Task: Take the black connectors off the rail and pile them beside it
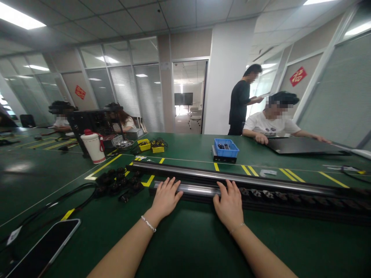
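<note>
Both hands lie flat and spread, palms down, on the near edge of a long metal rail [232, 181] that runs across the green table [188, 239]. The left hand [165, 197] rests its fingertips on the shiny silver strip at the rail's near end; the right hand [230, 204] sits just beside it, fingers draped over the same strip. Neither hand grips anything; they only press down.

The rail stretches far off to the right of the right hand, well past arm's reach, so any push or lift from this one end would, I'd judge, let the far end swing or sag. Just left of the left hand lies a cluster of black connectors [118, 181] with cables [52, 204] trailing toward the table edge; a sliding rail end could snag them. Nearer the person, below the left forearm, a phone [46, 247] lies close to the table's edge, and a tugged cable or an elbow might knock it off. Beyond the hands a blue bin [226, 148] sits well clear. Across the table, beyond the right hand, a seated person [271, 123] has a hand on a dark panel [301, 146], and a swinging rail might reach that far.
</note>
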Tool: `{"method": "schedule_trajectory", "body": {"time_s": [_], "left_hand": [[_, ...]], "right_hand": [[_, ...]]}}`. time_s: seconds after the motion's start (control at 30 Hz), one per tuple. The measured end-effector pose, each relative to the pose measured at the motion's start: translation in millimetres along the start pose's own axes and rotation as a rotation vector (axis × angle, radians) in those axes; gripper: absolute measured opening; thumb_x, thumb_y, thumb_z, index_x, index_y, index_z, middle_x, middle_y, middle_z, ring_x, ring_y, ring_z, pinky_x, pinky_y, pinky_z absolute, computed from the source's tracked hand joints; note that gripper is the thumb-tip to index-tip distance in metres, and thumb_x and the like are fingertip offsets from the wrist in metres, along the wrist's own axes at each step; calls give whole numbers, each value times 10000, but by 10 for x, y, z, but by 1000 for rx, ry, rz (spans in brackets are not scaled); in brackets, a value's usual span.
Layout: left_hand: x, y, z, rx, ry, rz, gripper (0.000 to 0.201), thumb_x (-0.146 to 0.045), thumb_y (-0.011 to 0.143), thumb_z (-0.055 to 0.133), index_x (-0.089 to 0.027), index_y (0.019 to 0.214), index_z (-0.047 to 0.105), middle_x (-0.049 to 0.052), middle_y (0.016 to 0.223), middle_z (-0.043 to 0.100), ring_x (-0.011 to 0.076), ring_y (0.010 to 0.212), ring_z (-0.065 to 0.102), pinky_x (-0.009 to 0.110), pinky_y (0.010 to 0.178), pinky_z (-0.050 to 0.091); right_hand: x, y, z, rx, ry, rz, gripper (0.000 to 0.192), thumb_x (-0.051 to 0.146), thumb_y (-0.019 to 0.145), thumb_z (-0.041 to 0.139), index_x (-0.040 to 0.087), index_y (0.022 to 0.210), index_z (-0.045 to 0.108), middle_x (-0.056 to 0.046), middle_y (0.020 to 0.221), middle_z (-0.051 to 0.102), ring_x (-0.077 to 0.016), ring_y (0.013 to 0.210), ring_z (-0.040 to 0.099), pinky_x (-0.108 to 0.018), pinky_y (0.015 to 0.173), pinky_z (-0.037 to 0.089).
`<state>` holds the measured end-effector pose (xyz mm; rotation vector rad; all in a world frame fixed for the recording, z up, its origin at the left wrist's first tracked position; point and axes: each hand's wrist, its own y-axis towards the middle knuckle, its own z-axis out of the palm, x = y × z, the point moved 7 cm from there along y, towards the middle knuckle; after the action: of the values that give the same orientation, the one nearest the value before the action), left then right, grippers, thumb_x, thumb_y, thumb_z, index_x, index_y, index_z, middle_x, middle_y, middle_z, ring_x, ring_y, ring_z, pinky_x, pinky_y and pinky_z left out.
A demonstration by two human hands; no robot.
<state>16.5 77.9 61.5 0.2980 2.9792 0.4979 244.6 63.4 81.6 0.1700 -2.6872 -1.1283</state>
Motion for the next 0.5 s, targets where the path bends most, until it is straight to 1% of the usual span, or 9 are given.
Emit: {"method": "schedule_trajectory", "body": {"time_s": [0.07,0.17,0.23,0.37,0.5], "left_hand": [[3,6,-16,-8,1,3,514,-517,902,231,-277,1314,422,35,1409,388,257,1307,296,468,1043,254],[-4,6,-20,-15,2,5,512,-520,901,234,-280,1311,425,33,1407,391,253,1306,297,455,1036,268],[-5,3,-13,-16,4,1,510,-520,900,234,-283,1310,425,32,1406,392,253,1305,299,450,1029,276],[-7,-5,-6,-25,4,2,512,-517,902,229,-280,1310,425,32,1402,398,254,1302,301,441,1022,282],[-11,-11,-12,-26,3,-2,507,-512,902,234,-278,1307,430,34,1396,405,256,1300,301,443,1012,291]], "right_hand": [[-24,3,47,30,-27,-37,368,236,806,430,134,1133,565,-156,1300,442,-308,1253,305,-480,979,314],[-45,1,83,62,-36,-78,331,259,823,421,136,1073,600,-134,1208,531,-302,1216,348,-469,976,322],[-44,0,83,70,-23,-94,318,260,825,423,137,1051,610,-122,1164,564,-300,1202,361,-467,974,327],[7,-7,64,70,38,-141,303,232,806,440,155,1046,608,-102,1154,575,-286,1200,368,-458,977,334],[75,-23,64,91,122,-215,323,208,785,440,162,1070,585,-101,1202,538,-259,1216,366,-434,990,344]]}}
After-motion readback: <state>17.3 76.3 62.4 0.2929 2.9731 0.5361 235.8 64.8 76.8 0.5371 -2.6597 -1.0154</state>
